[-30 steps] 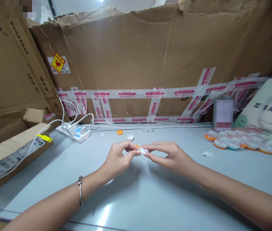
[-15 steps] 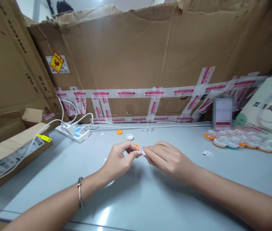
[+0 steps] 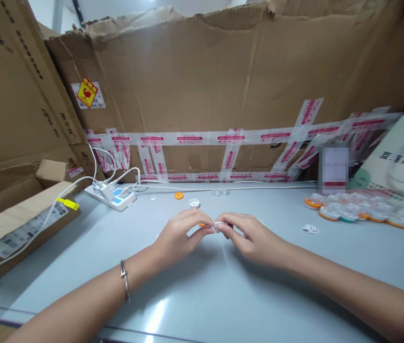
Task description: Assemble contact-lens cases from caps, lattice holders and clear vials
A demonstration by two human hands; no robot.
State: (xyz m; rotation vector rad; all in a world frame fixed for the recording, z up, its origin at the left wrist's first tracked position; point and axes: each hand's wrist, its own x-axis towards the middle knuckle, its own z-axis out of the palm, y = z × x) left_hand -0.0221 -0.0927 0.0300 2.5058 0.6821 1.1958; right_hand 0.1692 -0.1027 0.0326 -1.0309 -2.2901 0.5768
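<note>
My left hand (image 3: 180, 236) and my right hand (image 3: 248, 236) meet over the middle of the grey table (image 3: 202, 286). Both pinch one small white plastic piece (image 3: 218, 226) between their fingertips. An orange ring (image 3: 202, 224) shows just behind my left fingers, and I cannot tell whether it is held or lying on the table. A metal bangle sits on my left wrist.
A loose orange ring (image 3: 178, 195) and a white disc (image 3: 194, 203) lie beyond the hands. A white power strip (image 3: 111, 196) with cables is at back left, next to an open cardboard box (image 3: 16, 224). Several round orange and teal parts (image 3: 355, 212) lie at right. Taped cardboard walls (image 3: 223, 95) enclose the table.
My right fingers have curled in tighter around the white piece. Both hands have stayed in the same place, and the view has shifted slightly.
</note>
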